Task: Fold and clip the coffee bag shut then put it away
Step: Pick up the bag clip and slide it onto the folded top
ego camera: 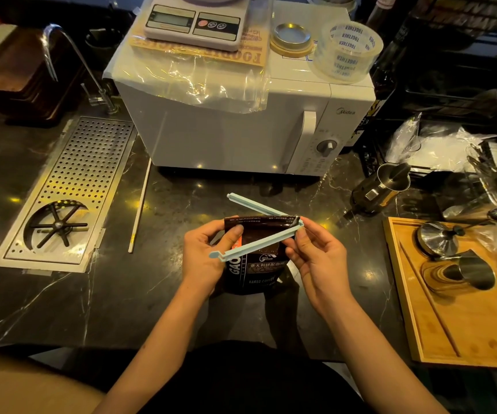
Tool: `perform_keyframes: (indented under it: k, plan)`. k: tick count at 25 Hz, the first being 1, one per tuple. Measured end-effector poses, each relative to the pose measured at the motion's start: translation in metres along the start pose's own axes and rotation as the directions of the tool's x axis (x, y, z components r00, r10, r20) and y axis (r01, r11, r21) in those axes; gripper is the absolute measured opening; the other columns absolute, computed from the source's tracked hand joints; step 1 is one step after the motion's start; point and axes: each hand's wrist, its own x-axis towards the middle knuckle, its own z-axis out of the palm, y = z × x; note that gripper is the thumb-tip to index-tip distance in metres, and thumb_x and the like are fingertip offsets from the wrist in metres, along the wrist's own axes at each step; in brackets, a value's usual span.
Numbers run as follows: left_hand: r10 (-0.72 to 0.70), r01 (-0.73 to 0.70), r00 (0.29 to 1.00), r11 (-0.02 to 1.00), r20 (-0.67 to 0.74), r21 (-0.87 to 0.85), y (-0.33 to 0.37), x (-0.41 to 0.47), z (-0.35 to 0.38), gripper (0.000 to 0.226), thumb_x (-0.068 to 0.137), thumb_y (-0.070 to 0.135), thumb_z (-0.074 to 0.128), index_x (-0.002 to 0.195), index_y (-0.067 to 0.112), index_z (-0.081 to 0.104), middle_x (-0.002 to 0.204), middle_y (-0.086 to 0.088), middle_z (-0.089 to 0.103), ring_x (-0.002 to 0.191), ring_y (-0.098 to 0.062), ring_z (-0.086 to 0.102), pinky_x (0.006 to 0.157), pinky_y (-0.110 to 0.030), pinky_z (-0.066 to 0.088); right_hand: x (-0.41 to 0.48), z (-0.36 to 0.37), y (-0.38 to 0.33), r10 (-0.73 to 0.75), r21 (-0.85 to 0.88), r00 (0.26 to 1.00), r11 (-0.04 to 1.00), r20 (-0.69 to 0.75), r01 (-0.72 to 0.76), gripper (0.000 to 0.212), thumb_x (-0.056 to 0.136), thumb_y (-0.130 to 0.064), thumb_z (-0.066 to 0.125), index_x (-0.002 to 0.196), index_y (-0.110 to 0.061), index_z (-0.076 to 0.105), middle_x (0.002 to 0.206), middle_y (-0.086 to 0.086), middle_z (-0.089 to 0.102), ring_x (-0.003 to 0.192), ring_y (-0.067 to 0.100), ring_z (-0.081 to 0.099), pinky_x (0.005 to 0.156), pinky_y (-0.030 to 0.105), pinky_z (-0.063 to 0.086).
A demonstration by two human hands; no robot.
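Observation:
A dark brown coffee bag (256,264) with white print stands upright on the black counter, its top folded over. My left hand (204,255) grips the bag's upper left side, thumb across the front. A pale blue sealing clip (259,242) is spread open in a V. Its hinge is at the bag's top right corner. One arm crosses the front of the bag, the other points up and left behind it. My right hand (316,258) pinches the clip at its hinge end.
A white microwave (241,124) stands just behind, carrying a scale (193,22), a metal lid and a tape roll (347,50). To the left sit a perforated drain tray (71,186) and a tap; a white stick lies beside it. To the right, a steel pitcher (381,186) and a wooden tray (450,294) with metal cups.

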Motion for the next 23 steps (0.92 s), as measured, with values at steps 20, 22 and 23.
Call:
perform_keyframes:
  k: [20,22,23]
  plan:
    - [0.074,-0.071,0.997,0.993,-0.025,0.094,0.001,-0.004,0.006,0.018,0.083,0.014,0.073,0.09,0.03,0.071,0.13,0.002,0.05,0.113,0.005,0.056,0.093,-0.027,0.055,0.001,-0.002,0.02,-0.121,-0.29,0.992,0.949,0.038,0.127,0.032,0.092,-0.017,0.063,0.122,-0.008,0.062,0.115,0.014,0.064,0.077,0.006,0.066,0.051,0.012,0.047]
    - [0.081,-0.075,0.996,0.989,-0.045,0.126,0.002,-0.005,0.007,0.016,0.082,0.016,0.074,0.09,0.03,0.071,0.136,0.003,0.046,0.114,0.005,0.055,0.09,-0.023,0.055,0.005,-0.004,0.019,-0.184,-0.375,0.981,0.907,0.061,0.193,0.034,0.086,-0.026,0.068,0.117,-0.012,0.065,0.118,0.012,0.062,0.079,0.01,0.061,0.056,0.014,0.047]
    - [0.079,-0.071,0.995,0.989,-0.054,0.133,0.0,-0.005,0.007,0.017,0.082,0.018,0.074,0.09,0.032,0.071,0.138,0.006,0.044,0.117,0.0,0.056,0.091,-0.027,0.056,0.007,-0.004,0.018,-0.217,-0.423,0.973,0.877,0.077,0.229,0.037,0.082,-0.032,0.069,0.114,-0.014,0.067,0.117,0.009,0.061,0.077,0.01,0.058,0.06,0.017,0.048]
